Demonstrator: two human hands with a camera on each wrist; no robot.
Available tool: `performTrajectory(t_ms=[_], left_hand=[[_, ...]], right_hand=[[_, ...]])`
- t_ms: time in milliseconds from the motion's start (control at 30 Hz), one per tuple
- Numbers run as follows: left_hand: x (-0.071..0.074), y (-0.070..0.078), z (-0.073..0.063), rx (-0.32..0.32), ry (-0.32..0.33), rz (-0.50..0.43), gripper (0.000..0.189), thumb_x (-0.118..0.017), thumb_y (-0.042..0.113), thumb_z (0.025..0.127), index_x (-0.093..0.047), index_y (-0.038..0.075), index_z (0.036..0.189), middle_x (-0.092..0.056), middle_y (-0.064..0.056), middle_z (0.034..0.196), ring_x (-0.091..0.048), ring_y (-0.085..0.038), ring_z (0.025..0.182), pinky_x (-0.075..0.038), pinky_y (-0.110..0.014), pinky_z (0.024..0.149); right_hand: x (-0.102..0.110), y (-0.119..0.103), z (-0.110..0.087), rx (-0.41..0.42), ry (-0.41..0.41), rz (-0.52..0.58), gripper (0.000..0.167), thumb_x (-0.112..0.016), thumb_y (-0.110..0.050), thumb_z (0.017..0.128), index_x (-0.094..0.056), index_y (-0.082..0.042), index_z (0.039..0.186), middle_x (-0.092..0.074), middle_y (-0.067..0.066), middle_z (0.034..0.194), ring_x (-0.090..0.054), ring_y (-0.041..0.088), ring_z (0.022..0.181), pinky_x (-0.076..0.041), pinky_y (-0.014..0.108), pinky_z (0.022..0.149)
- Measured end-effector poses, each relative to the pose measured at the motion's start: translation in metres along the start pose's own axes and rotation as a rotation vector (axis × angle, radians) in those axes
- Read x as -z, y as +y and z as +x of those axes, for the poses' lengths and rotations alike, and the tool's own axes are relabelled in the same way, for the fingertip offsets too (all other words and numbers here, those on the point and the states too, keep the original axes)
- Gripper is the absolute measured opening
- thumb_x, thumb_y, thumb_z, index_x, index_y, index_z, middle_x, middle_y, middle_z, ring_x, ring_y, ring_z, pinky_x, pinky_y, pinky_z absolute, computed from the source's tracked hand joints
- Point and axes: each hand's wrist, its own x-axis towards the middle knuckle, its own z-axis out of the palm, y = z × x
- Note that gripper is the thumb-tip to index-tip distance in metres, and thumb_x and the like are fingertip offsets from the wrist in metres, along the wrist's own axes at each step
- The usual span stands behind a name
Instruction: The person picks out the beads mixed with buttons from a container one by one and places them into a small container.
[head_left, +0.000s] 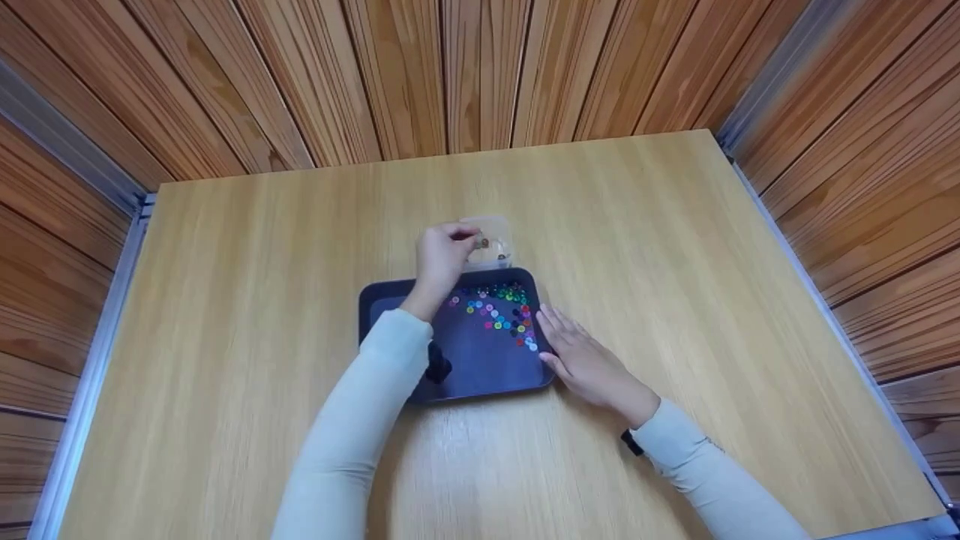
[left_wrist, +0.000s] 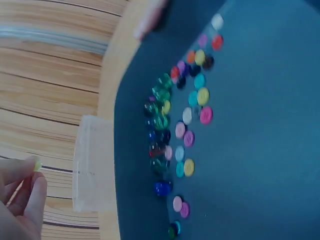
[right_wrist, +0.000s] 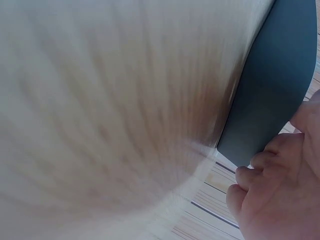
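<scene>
My left hand (head_left: 441, 259) pinches a small yellow piece (left_wrist: 38, 165) between thumb and fingertips, at the left side of a clear plastic box (head_left: 489, 223). A few small brown pieces (head_left: 485, 243) show inside that box. Nearer to me lies a dark blue tray (head_left: 480, 371), its far rim close to the box. Along its far and right sides are scattered colourful buttons (left_wrist: 206, 115) and shiny glass beads (left_wrist: 161, 122), green, blue and red among them. My right hand (head_left: 589, 364) rests against the tray's right wall with fingers extended.
Everything stands on a light wooden table (head_left: 247, 360). Wooden plank walls (head_left: 480, 75) rise behind it and at both sides, with metal rails (head_left: 97, 360) along the side edges. A black wrist camera (head_left: 437, 365) overlaps the tray's left part in the head view.
</scene>
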Motion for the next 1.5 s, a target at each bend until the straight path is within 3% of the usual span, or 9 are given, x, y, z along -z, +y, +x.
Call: performTrajectory(t_ms=[100, 200, 367, 500, 667, 800, 1100, 1333, 1500], left_hand=[[-0.006, -0.002, 0.002, -0.098, -0.021, 0.152, 0.014, -0.069, 0.007, 0.093, -0.078, 0.004, 0.103, -0.075, -0.009, 0.106, -0.068, -0.019, 0.096, -0.056, -0.025, 0.078], [-0.009, -0.005, 0.003, -0.152, -0.031, 0.264, 0.014, -0.067, 0.007, 0.094, -0.078, 0.005, 0.103, -0.075, -0.008, 0.105, -0.069, -0.019, 0.098, -0.058, -0.029, 0.083], [-0.012, -0.009, 0.005, -0.173, -0.07, 0.35, 0.016, -0.066, 0.008, 0.095, -0.077, 0.005, 0.106, -0.075, -0.008, 0.106, -0.068, -0.019, 0.098, -0.057, -0.031, 0.085], [-0.009, -0.009, 0.004, -0.136, -0.07, 0.246, 0.016, -0.068, 0.009, 0.094, -0.077, 0.005, 0.106, -0.075, -0.008, 0.105, -0.068, -0.019, 0.097, -0.057, -0.031, 0.085], [-0.002, -0.012, -0.005, -0.05, -0.013, 0.041, 0.017, -0.071, 0.011, 0.091, -0.077, 0.007, 0.106, -0.076, -0.007, 0.107, -0.069, -0.019, 0.099, -0.057, -0.031, 0.088], [0.001, -0.018, -0.013, 0.019, 0.029, -0.052, 0.019, -0.074, 0.012, 0.089, -0.077, 0.008, 0.108, -0.075, -0.007, 0.11, -0.068, -0.019, 0.099, -0.057, -0.031, 0.087], [0.006, -0.036, -0.024, 0.036, 0.074, -0.086, 0.015, -0.076, 0.014, 0.088, -0.078, 0.008, 0.102, -0.076, -0.008, 0.106, -0.07, -0.02, 0.098, -0.058, -0.032, 0.089], [0.005, -0.046, -0.032, 0.085, 0.085, -0.117, 0.016, -0.074, 0.012, 0.089, -0.077, 0.007, 0.104, -0.075, -0.009, 0.106, -0.068, -0.018, 0.088, -0.059, -0.027, 0.07], [0.001, -0.057, -0.034, 0.141, 0.1, -0.106, 0.013, -0.074, 0.01, 0.089, -0.077, 0.006, 0.101, -0.075, -0.009, 0.099, -0.069, -0.017, 0.08, -0.057, -0.022, 0.067]], right_hand=[[0.0, 0.0, 0.0, 0.012, 0.007, -0.001, 0.063, -0.039, -0.031, 0.108, -0.014, -0.001, 0.157, -0.014, 0.017, 0.166, -0.013, 0.035, 0.154, -0.017, 0.052, 0.124], [0.0, 0.0, 0.0, 0.014, 0.006, -0.005, 0.063, -0.038, -0.032, 0.108, -0.013, -0.001, 0.157, -0.013, 0.016, 0.166, -0.013, 0.034, 0.154, -0.017, 0.051, 0.125], [0.0, 0.0, 0.0, 0.001, 0.004, -0.004, 0.064, -0.038, -0.032, 0.108, -0.013, -0.002, 0.158, -0.013, 0.016, 0.166, -0.013, 0.033, 0.155, -0.017, 0.051, 0.125], [0.0, 0.001, 0.0, -0.007, 0.001, 0.003, 0.064, -0.038, -0.033, 0.108, -0.013, -0.003, 0.158, -0.014, 0.017, 0.166, -0.013, 0.034, 0.154, -0.017, 0.051, 0.125], [0.001, 0.001, 0.0, -0.005, 0.002, -0.004, 0.064, -0.038, -0.033, 0.108, -0.013, -0.003, 0.158, -0.014, 0.016, 0.166, -0.013, 0.034, 0.154, -0.017, 0.051, 0.125], [0.002, 0.001, -0.001, 0.003, 0.003, -0.008, 0.063, -0.037, -0.032, 0.108, -0.012, -0.002, 0.158, -0.013, 0.016, 0.166, -0.013, 0.034, 0.154, -0.017, 0.051, 0.125], [0.001, -0.001, -0.001, 0.001, -0.007, 0.004, 0.063, -0.036, -0.032, 0.108, -0.012, -0.001, 0.158, -0.013, 0.016, 0.166, -0.013, 0.034, 0.154, -0.016, 0.051, 0.125], [0.003, -0.001, -0.001, -0.011, -0.015, 0.005, 0.063, -0.037, -0.032, 0.108, -0.011, -0.003, 0.158, -0.011, 0.014, 0.167, -0.011, 0.033, 0.155, -0.015, 0.051, 0.125], [0.001, -0.001, 0.0, -0.013, -0.013, 0.005, 0.064, -0.037, -0.032, 0.108, -0.01, -0.003, 0.158, -0.01, 0.014, 0.167, -0.011, 0.033, 0.155, -0.015, 0.051, 0.125]])
